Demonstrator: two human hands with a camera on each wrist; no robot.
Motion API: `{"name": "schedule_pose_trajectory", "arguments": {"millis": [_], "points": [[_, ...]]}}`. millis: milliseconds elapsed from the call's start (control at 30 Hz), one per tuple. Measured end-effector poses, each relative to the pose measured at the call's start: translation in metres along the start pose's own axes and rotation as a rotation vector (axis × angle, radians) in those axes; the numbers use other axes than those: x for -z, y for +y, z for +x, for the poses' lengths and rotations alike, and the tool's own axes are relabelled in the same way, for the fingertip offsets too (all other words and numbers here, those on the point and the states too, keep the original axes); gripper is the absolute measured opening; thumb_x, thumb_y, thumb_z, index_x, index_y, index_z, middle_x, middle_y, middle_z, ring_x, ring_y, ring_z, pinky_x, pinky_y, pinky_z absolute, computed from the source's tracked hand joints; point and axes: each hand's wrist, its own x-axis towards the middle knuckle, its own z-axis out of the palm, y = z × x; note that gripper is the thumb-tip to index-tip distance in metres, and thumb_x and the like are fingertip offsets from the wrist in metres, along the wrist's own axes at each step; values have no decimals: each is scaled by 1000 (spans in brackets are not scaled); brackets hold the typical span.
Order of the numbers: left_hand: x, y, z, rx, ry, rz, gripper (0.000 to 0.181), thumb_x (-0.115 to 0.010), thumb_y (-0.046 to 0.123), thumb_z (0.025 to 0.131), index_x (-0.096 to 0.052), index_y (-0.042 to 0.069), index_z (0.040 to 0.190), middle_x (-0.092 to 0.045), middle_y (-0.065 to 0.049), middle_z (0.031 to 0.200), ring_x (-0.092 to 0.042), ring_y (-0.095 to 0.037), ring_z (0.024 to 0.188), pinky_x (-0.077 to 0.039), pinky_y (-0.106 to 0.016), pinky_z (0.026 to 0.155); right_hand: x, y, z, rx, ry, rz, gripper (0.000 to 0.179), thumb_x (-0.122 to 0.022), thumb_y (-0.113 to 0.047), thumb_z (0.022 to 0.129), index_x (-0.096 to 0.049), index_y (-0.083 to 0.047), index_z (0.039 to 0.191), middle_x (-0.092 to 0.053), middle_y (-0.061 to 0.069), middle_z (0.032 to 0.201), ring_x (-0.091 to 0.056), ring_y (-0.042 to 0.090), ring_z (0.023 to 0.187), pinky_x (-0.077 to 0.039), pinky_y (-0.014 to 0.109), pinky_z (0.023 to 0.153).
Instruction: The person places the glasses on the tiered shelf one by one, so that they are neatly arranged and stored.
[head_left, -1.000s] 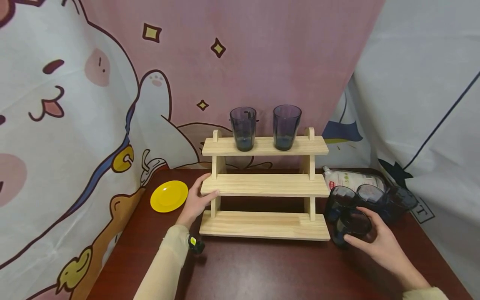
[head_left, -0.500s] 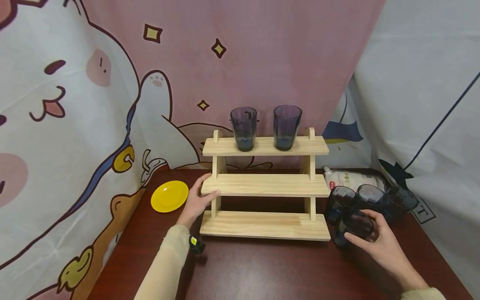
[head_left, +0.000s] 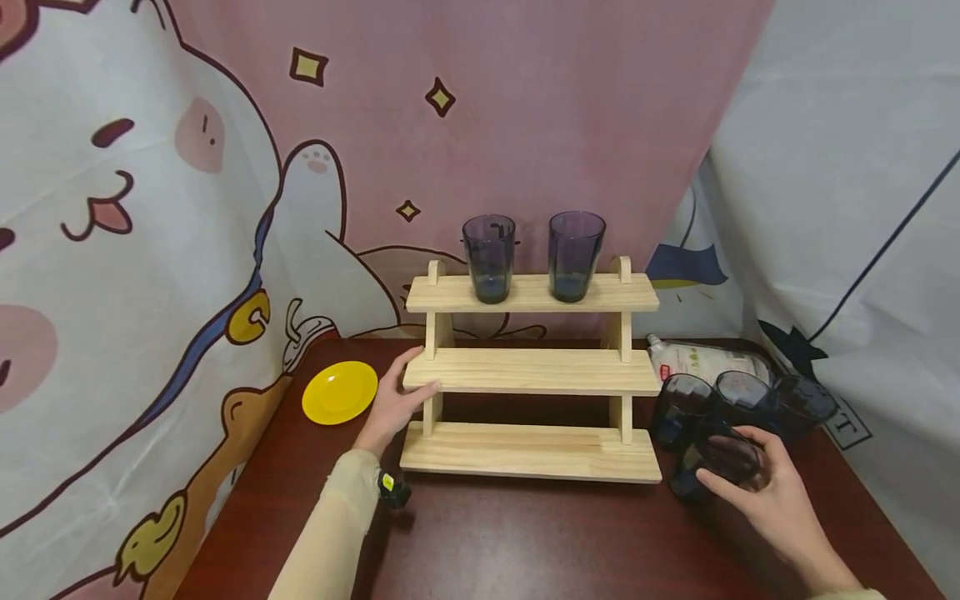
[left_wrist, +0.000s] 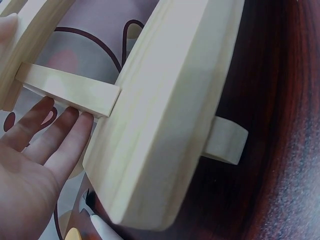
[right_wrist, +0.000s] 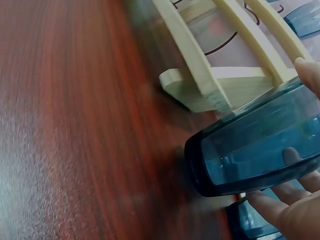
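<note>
A three-tier wooden display rack [head_left: 525,454] stands mid-table. Two tinted drinking glasses, a left one [head_left: 491,267] and a right one [head_left: 573,262], sit upright on its top board. My left hand [head_left: 392,404] holds the left end of the middle board, thumb in front; in the left wrist view its fingers touch the side upright [left_wrist: 70,90]. My right hand [head_left: 780,492] grips another tinted glass [right_wrist: 250,150] between thumb and fingers, tilted beside the rack's lower right end. Whether its base touches the table I cannot tell.
Several more dark glasses [head_left: 686,400] stand together at right behind the held one, with a white printed pouch [head_left: 705,360] behind them. A yellow plate [head_left: 340,393] lies at left. The left wrist view shows a white-handled utensil [left_wrist: 102,227]. Printed cloth [head_left: 600,100] hangs behind.
My right hand has moved slightly right, and the glass in it has tilted further. The left hand stays on the rack.
</note>
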Motion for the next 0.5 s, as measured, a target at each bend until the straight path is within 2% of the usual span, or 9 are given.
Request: {"name": "schedule_pose_trajectory", "arguments": {"millis": [200,367,500], "points": [[1,1,1,-6,-6,3,70,-85,24,92,-51,40,151,-54,-11,148,-68,-33,109,-61,-48,89,5,-13,-4,-2,16,12,84,-86,-9,89,-32,-15,153,-57,-18,126,-60,-13,105,-49,9,76],[1,0,1,-3,-12,-14,71,-85,24,92,-51,39,152,-56,-13,145,-68,-31,108,-61,-46,88,10,-27,-3,54,25,69,88,-83,4,87,-31,-15,155,-58,-14,131,-62,-8,111,-51,9,83],[1,-1,2,2,-12,-9,70,-85,26,91,-51,39,151,-55,-13,146,-68,-31,108,-61,-47,88,14,-37,-2,88,7,198,87,-79,13,86,-34,-12,156,-61,-11,132,-65,-4,112,-52,10,84]]}}
